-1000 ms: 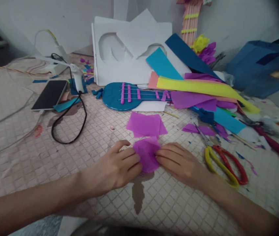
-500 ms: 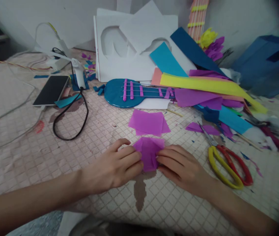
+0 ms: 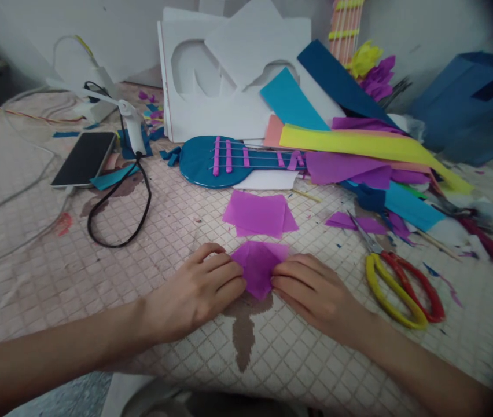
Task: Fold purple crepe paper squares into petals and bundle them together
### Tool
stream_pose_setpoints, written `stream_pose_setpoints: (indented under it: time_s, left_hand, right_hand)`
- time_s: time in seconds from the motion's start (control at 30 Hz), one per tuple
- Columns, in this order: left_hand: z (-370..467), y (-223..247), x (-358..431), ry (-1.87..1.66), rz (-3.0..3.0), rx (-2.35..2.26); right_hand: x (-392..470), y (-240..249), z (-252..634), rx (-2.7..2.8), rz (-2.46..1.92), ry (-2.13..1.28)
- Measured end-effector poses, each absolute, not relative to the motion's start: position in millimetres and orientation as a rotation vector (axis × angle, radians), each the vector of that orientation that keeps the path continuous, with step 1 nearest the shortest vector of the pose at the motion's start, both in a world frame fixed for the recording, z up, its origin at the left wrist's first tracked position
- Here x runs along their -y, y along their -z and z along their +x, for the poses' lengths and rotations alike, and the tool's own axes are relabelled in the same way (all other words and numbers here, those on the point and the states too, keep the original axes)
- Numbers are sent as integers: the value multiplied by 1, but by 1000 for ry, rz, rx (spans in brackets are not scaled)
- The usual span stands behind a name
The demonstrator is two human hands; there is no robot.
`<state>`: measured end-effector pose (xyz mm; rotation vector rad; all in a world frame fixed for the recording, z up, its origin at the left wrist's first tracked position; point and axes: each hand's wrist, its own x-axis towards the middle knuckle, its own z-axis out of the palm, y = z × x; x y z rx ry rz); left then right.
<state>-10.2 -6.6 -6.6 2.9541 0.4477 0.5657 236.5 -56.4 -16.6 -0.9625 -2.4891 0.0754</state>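
Note:
A small piece of purple crepe paper [image 3: 258, 267] lies between my hands, its lower edge coming to a blunt point. My left hand [image 3: 209, 286] pinches its left side, fingers closed and curled. On the opposite edge, the fingertips of my right hand [image 3: 311, 289] are closed on the same piece. Just beyond it rest a few overlapping purple paper pieces [image 3: 257, 214]. Past those lies a small blue paper-covered guitar [image 3: 212, 162] with purple strips and pale strings. Both thumbs are mostly hidden behind the fingers.
Scissors with yellow and red handles [image 3: 403, 286] lie right of my right hand. Coloured crepe paper strips [image 3: 359, 145] pile up behind. At left are a phone [image 3: 85, 159], a white handheld fan [image 3: 132, 124] and its black strap [image 3: 118, 243]. White foam sheets [image 3: 238, 121] lean at the back.
The lower part of the purple piece has gone from a squarish end to a pointed one between my fingers. Both hands stay on its sides; the view has shifted slightly.

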Motion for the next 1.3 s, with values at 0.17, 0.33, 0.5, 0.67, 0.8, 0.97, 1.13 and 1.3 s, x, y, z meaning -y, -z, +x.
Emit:
stream_pose_setpoints:
  time_s: [0.17,0.33,0.5,0.67,0.8,0.97,1.13,1.3]
  left_hand:
    - [-8,10,10,-584,2815,-584]
    - [-4,9,12,-613,2759,-645]
    - [-2,6,10,-624,2619,-725]
    - [-2,7,9,-632,2597,-703]
    - [-5,10,11,-608,2606,-682]
    - [-7,12,11,-575,2639,-641]
    - [-6,11,10,-571,2636,-643]
    - [-7,10,11,-561,2659,-637]
  right_hand:
    - [59,18,234,2410,-1012,-74]
    - [60,17,232,2422,-1039,-157]
    - [62,18,231,2306,-1164,-367]
    - [64,14,236,2093,-1262,-408]
    - [65,8,242,2089,-1248,-349]
    - [68,13,247,2299,-1151,-281]
    - [68,16,244,2408,-1071,-245]
    - [64,14,247,2048,-1413,-209]
